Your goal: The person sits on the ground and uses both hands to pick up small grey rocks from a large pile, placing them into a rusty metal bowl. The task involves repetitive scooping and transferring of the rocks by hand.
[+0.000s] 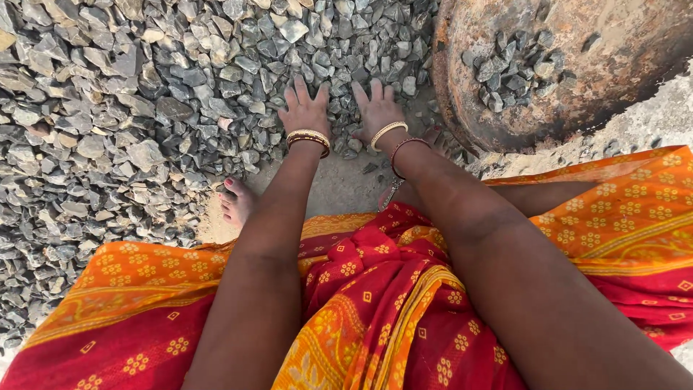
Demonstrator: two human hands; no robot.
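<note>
Gravel pile under both hands, just left of the rusty pan.
Left hand and right hand lie flat, fingers spread, gripping nothing; palms hidden, pan rim cut off.

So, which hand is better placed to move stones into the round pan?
Probably the right hand: it lies flat on the gravel pile and is nearer the rusty pan than the left hand.

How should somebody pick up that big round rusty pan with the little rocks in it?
Best guess: take the rusty pan by its rim, a hand on each of two opposite sides. It is wide, shallow and round, with no handle visible, and a few stones sit inside, so a level, two-sided grip should keep them from sliding out.
</note>
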